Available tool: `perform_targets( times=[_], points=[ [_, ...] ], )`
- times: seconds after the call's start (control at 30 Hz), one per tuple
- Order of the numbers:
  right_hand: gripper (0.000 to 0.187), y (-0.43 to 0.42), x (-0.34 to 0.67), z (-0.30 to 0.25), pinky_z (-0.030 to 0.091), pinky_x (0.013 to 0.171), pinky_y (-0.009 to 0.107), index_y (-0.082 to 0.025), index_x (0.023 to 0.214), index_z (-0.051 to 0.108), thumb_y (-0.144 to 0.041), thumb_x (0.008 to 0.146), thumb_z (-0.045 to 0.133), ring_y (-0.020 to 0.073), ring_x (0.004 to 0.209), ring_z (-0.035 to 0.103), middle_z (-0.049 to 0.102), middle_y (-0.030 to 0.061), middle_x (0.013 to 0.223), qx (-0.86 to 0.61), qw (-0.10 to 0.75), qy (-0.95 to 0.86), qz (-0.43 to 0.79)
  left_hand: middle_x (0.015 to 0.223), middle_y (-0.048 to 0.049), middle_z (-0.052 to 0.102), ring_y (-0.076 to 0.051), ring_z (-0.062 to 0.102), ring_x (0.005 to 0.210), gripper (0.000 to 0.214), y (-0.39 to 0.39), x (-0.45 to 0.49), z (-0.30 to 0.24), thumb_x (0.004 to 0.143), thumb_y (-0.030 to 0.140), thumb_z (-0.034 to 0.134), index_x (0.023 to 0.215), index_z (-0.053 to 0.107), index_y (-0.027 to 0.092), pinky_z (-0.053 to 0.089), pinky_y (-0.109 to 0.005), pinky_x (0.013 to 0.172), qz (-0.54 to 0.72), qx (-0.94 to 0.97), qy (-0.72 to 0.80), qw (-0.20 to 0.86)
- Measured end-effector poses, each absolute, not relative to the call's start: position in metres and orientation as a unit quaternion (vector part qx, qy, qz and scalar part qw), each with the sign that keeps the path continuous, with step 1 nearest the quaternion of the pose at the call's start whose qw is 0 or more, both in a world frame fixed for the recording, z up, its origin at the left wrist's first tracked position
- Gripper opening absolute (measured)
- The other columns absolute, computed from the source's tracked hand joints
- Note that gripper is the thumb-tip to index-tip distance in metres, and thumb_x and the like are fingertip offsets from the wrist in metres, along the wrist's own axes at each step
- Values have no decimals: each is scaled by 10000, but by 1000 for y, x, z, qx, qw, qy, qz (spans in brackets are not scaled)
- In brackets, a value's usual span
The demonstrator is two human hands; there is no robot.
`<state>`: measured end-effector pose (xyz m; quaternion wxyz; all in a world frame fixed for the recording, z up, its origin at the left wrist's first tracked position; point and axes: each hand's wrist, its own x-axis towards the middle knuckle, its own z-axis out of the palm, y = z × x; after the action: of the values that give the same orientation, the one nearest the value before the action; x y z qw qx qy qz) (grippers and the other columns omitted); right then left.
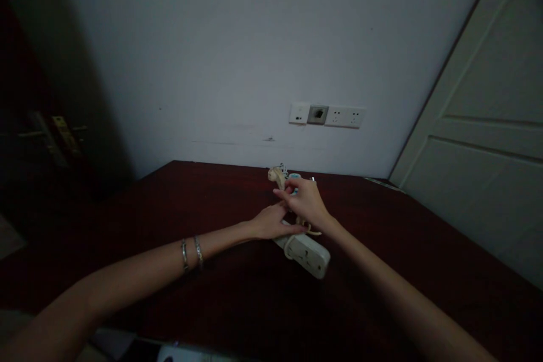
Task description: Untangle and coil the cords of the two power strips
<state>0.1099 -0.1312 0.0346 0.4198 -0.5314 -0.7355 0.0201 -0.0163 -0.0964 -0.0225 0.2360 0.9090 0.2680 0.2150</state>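
Note:
A white power strip [309, 254] slants over the dark red table, its near end toward me, with cord wrapped around it. My left hand [274, 222] is closed around the strip's middle, thumb across the top. Just above it, my right hand [304, 199] pinches the cream power cord [280, 182] close below its plug [275, 173], which sticks up to the left of the fingers. A loop of the cord shows under my right wrist. The far end of the strip is hidden behind my hands.
The dark red table [203, 192] meets a pale wall with a row of wall sockets [344, 117]. Small light blue and white items [294, 176] lie behind my right hand. A white panelled door [479, 141] stands right; a door handle [63, 130] shows left. A white object [186, 353] is at the near edge.

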Motion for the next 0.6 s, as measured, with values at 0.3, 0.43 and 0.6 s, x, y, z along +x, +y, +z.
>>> perform_targets(
  times=[0.3, 0.43, 0.6],
  points=[
    [278, -128, 100, 93, 342, 515, 236, -135, 637, 601, -402, 699, 650, 95, 512, 446, 531, -14, 558, -446, 594, -661, 107, 1159, -101, 540, -282, 535, 1041, 762, -97, -8, -18, 646, 606, 641, 1269, 441, 216, 436, -409, 880, 223, 886, 308, 265],
    [265, -128, 105, 110, 365, 517, 241, -125, 650, 616, -383, 677, 668, 104, 523, 489, 564, 0, 561, -422, 624, -643, 135, 1152, -94, 426, -244, 502, 1039, 835, -96, -10, -23, 620, 590, 673, 1318, 404, 219, 412, -395, 929, 263, 884, 289, 256],
    [206, -138, 121, 120, 427, 582, 263, -131, 667, 627, -325, 640, 691, 129, 586, 569, 601, 9, 598, -397, 684, -589, 166, 1080, -43, 326, -188, 474, 1003, 885, -86, -11, -29, 588, 532, 723, 1353, 374, 257, 392, -360, 958, 287, 882, 272, 257]
  ],
)
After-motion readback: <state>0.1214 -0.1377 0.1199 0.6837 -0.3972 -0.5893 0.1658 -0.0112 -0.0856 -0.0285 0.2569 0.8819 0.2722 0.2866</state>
